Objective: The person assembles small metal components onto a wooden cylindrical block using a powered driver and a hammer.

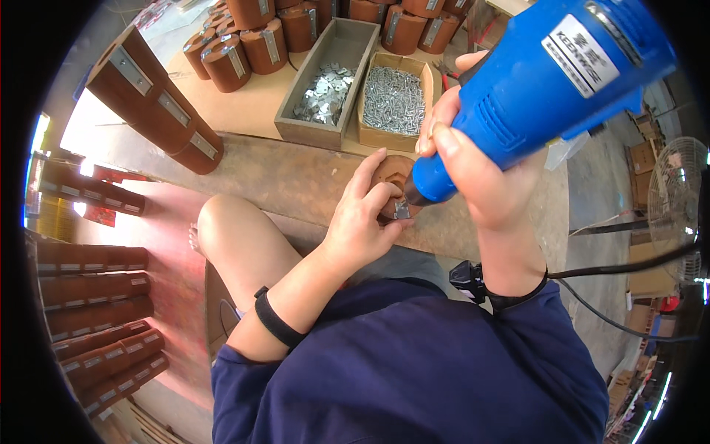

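My right hand [473, 163] is wrapped round a blue corded electric screwdriver [518, 96]. The dark nose of the tool points down and left, close to the fingers of my left hand [362, 211]. With thumb and fingers, my left hand holds a small metal plate [401, 210] at a round reddish-brown wooden piece [396, 169] on the bench. The tool covers part of this wooden piece, and its tip is hard to make out. Just beyond stand a cardboard box of screws [392, 100] and a long wooden tray [285, 127] with loose metal plates [325, 92].
Brown cylinders [225, 63] with metal plates crowd the back of the bench [288, 170]. A joined column of them [159, 103] stands at the left. More columns [111, 355] lie at the lower left. A black cable [629, 266] runs off right, near a fan [677, 185].
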The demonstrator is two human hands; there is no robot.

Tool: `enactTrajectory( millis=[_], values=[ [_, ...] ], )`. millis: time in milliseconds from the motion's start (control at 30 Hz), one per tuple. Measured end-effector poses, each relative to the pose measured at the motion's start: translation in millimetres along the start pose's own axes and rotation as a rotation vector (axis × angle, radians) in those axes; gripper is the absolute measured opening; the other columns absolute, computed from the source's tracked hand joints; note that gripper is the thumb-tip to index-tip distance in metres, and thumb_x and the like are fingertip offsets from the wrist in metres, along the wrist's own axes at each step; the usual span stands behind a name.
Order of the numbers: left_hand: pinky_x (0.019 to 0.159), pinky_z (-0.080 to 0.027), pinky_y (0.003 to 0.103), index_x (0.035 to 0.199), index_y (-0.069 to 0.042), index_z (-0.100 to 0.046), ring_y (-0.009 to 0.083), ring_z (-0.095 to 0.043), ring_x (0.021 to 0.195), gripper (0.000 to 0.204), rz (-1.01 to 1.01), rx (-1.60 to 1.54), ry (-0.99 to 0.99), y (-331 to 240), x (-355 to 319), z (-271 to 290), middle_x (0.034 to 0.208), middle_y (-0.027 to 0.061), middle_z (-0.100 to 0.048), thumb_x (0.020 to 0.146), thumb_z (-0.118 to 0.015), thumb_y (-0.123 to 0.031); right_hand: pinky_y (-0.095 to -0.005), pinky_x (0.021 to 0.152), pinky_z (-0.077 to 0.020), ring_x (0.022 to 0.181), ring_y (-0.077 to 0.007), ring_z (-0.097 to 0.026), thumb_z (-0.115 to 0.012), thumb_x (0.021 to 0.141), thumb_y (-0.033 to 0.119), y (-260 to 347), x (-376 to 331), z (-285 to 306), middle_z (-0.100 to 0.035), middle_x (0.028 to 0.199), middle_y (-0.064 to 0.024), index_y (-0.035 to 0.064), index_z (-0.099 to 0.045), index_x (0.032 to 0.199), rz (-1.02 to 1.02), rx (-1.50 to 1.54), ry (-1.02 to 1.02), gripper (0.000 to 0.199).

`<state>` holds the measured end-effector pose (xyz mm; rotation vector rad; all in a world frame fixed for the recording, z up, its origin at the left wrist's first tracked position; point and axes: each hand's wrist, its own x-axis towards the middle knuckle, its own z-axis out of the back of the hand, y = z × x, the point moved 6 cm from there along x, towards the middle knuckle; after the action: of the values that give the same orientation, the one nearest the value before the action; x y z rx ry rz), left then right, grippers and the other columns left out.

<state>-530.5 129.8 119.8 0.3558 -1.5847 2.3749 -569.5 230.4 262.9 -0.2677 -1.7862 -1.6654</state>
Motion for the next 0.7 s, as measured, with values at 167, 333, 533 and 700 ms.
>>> enactTrajectory(
  millis=[167,333,533,700],
  values=[
    [0.09,-0.046,0.041,0.092,-0.002,-0.06,0.0413,-0.048,0.114,0.04,-0.116,0.124,0.003,-15.2,3.9,9.8,0.134,0.0256,-0.036,0.059,-0.08,-0.009,-0.0337,0.063,-0.0492,0.067,-0.0209,-0.057,-0.057,0.077,0.008,2.1,6.6,40.3,-0.055,0.078,-0.0112,-0.0035,-0.037,0.121,-0.08,0.168,-0.17,0.05],
    [0.088,-0.047,0.041,0.096,-0.002,-0.061,0.0399,-0.051,0.111,0.038,-0.177,0.124,0.037,-15.4,5.0,11.3,0.134,0.0252,-0.035,0.063,-0.079,-0.012,-0.0312,0.057,-0.0505,0.067,-0.0175,-0.058,-0.066,0.076,0.016,-18.3,-10.6,99.4,-0.057,0.083,-0.0083,0.0003,-0.045,0.115,-0.446,-0.058,-0.32,0.047],
    [0.083,-0.05,0.04,0.096,-0.002,-0.061,0.0393,-0.052,0.11,0.034,-0.172,0.152,0.069,-13.3,4.8,9.3,0.136,0.0259,-0.032,0.067,-0.076,-0.011,-0.0315,0.076,-0.0486,0.085,-0.0173,-0.057,-0.072,0.073,0.017,-106.0,-79.8,123.4,-0.057,0.097,-0.0108,-0.0029,-0.041,0.124,-0.709,-0.303,-0.292,0.064],
    [0.083,-0.049,0.04,0.097,-0.002,-0.06,0.0421,-0.05,0.112,0.033,-0.186,0.123,0.076,-17.4,4.0,9.9,0.136,0.0279,-0.032,0.069,-0.074,-0.011,-0.0313,0.083,-0.0454,0.09,-0.0195,-0.057,-0.071,0.071,0.018,-142.1,-113.3,142.9,-0.057,0.103,-0.0142,-0.0039,-0.038,0.128,-0.901,-0.48,-0.255,0.069]
  ],
)
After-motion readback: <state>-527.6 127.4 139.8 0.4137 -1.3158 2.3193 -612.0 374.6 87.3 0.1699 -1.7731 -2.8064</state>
